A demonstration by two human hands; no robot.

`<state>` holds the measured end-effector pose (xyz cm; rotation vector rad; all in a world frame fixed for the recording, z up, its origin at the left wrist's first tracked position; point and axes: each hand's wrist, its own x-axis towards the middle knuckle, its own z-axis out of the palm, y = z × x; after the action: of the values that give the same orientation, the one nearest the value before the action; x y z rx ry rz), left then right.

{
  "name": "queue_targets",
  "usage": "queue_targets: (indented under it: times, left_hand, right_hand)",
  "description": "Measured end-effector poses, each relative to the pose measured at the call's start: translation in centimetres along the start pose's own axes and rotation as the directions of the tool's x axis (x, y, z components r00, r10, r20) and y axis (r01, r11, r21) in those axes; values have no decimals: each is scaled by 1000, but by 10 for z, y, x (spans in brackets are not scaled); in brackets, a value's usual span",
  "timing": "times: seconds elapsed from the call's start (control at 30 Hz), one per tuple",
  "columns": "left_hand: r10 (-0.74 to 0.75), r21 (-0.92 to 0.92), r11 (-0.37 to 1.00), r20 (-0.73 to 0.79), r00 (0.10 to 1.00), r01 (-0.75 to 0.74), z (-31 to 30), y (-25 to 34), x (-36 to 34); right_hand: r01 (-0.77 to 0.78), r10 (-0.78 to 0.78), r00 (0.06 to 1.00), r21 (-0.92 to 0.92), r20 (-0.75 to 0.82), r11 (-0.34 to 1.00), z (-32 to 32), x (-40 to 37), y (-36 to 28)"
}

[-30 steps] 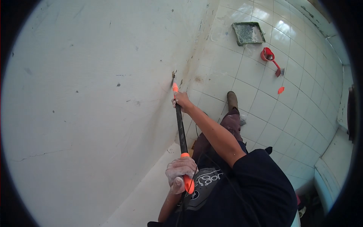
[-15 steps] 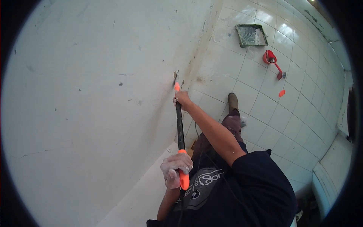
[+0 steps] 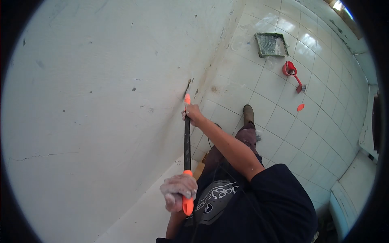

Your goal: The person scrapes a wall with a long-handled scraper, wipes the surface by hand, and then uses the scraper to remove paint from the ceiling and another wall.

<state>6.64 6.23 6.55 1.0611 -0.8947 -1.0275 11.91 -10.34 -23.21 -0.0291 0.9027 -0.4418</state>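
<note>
Gripping pole (image 3: 187, 141) near wall (image 3: 89, 101), open floor (image 3: 291, 133)

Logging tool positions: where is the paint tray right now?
Head view, upper right: the paint tray lies on the tiled floor near the wall, just beyond the red scoop.

Paint tray (image 3: 271, 44) and red scoop (image 3: 290, 69) on tiles (image 3: 279, 121).
</note>
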Motion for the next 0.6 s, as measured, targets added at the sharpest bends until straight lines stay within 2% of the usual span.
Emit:
queue_targets:
  times: [0.03, 0.1, 0.13, 0.3, 0.4, 0.47, 0.6]
  left_hand:
    - [1, -1, 1000, -5, 1000, -1, 0, 5, 1]
    - [68, 129, 989, 73, 995, -77, -1, 13, 2]
    - [39, 81, 996, -30, 999, -36, -5, 12, -6]
    - [75, 61, 995, -29, 997, -73, -11, 15, -7]
    - [97, 81, 992, -20, 995, -95, -6, 14, -4]
    - [107, 107, 989, -33, 994, -103, -1, 17, -12]
    - [90, 46, 995, 22, 996, -91, -1, 19, -11]
  right_hand:
    - [5, -5, 1000, -26, -4, 1000, 5, -6, 2]
    - [6, -6, 1000, -53, -6, 999, 9, -15, 7]
    - [21, -21, 1000, -69, -6, 997, 10, -15, 8]
    - [15, -20, 999, -141, -38, 990, 14, -19, 2]
    - [86, -84, 996, -138, 17, 987, 16, -18, -1]
    - [60, -67, 997, -160, -39, 985, 13, -15, 1]
    - [80, -83, 996, -149, -14, 986, 17, -25, -4]
